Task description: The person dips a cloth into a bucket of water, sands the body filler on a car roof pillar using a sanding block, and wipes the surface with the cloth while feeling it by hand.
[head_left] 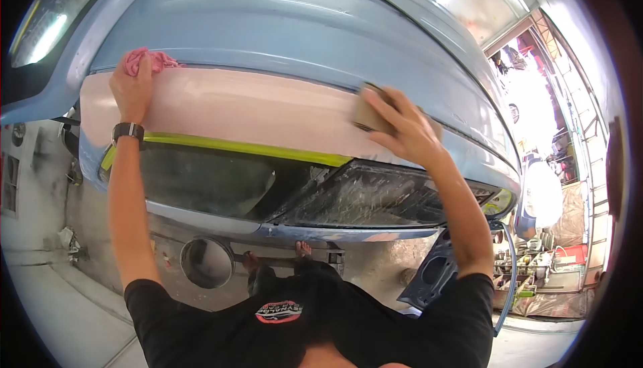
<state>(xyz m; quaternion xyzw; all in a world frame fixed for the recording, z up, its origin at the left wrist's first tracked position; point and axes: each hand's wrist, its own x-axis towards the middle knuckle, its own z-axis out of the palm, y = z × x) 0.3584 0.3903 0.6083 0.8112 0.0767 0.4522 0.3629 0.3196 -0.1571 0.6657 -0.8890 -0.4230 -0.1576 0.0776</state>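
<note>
A pink cloth [153, 60] is bunched under my left hand [134, 86], at the left end of a pale pinkish filler-coated strip [248, 103] along the edge of the blue car roof [281, 23]. Over on the right, my right hand [405, 123] grips a brownish-grey block [375, 110], blurred at its left edge and lying flat on the strip's right part. Yellow-green tape [248, 148] runs just below the strip, above the dark, dusty side windows [207, 179].
Below the car, a round metal container [207, 262] stands on the floor near bare feet. A loose dark-blue car door panel [432, 267] leans at the lower right. Shelves with parts [536, 261] are at the far right. The windshield [47, 23] is at the upper left.
</note>
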